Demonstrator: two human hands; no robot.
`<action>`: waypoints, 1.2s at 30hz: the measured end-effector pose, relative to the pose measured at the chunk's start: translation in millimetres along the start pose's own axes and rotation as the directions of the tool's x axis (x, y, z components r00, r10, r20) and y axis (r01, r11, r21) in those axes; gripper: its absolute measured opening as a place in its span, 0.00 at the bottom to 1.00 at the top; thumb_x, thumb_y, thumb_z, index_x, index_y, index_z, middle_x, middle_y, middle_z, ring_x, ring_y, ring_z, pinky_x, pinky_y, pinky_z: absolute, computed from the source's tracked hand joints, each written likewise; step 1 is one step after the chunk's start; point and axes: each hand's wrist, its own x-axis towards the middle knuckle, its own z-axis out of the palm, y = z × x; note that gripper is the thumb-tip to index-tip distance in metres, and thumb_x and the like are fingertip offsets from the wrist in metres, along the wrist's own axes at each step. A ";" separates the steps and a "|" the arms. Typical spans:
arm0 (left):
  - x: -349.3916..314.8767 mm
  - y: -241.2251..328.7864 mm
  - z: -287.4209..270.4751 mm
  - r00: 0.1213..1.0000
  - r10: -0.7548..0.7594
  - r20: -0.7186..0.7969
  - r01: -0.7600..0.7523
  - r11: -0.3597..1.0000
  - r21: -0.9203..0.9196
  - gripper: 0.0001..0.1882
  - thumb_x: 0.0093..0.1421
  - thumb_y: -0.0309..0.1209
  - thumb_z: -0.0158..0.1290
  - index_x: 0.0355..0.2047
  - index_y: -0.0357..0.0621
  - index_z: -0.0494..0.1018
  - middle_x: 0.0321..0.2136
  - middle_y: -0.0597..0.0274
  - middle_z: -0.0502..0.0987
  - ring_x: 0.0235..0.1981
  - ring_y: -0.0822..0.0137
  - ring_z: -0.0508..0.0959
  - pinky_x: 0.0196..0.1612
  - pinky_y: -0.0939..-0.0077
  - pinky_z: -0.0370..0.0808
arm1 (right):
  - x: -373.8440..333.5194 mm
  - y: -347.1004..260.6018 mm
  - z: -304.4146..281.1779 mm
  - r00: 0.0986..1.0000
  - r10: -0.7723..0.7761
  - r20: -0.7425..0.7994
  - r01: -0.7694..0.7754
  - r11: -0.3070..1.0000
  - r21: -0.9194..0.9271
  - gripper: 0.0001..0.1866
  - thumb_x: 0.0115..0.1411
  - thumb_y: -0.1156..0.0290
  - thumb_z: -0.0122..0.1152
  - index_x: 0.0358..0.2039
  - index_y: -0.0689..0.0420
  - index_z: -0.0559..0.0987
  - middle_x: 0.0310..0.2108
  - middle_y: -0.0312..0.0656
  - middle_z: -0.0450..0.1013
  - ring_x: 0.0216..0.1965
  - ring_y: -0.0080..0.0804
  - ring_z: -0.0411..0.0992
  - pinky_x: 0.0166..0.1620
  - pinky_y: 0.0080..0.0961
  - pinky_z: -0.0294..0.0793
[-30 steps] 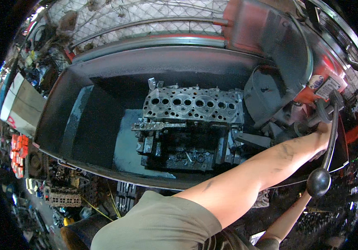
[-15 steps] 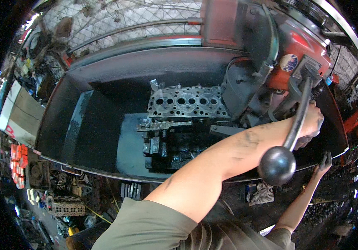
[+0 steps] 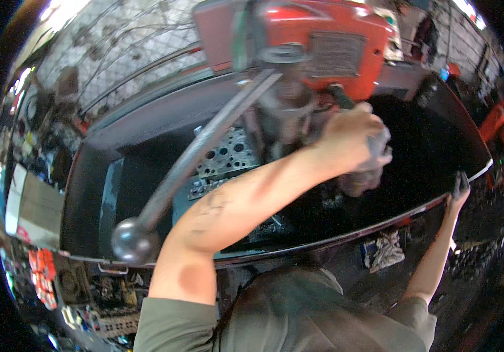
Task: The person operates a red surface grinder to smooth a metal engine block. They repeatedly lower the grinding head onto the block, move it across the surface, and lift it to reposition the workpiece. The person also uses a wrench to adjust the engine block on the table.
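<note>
My left arm reaches across a long dark metal tub (image 3: 351, 236) to a red machine head (image 3: 287, 17). My left hand (image 3: 354, 141) is curled at the machine's right side, below its red housing. Blur and the hand itself hide what its fingers hold; a grey lump (image 3: 360, 182) shows just beneath. A long metal lever with a ball knob (image 3: 131, 239) slants from the machine toward the lower left. Behind it, a cylinder head (image 3: 228, 154) with rows of holes lies in the tub, partly covered by my arm. Dark fingers of my right hand (image 3: 460, 186) close over the tub's right front rim.
Below the tub's front lie a crumpled pale cloth (image 3: 385, 252) and, at the left, another cylinder head (image 3: 114, 322). Red packages (image 3: 42, 276) are stacked by the left corner. A wire-mesh wall (image 3: 129, 47) stands behind.
The red machine head has swung left over the cylinder head, its ball lever far to the left. My left hand has moved left with it. My right hand is now higher, at the rim.
</note>
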 end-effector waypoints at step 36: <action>-286.4 -97.2 -221.7 0.348 -0.923 0.163 0.814 0.212 -0.540 0.24 0.57 0.37 0.55 0.51 0.39 0.67 0.45 0.53 0.73 0.42 0.60 0.75 0.47 0.67 0.73 | -7.5 -106.9 -4.4 0.997 0.065 -0.032 -0.069 0.983 -0.172 0.12 0.60 0.68 0.58 0.39 0.64 0.78 0.33 0.38 0.74 0.33 0.24 0.67 0.39 0.19 0.65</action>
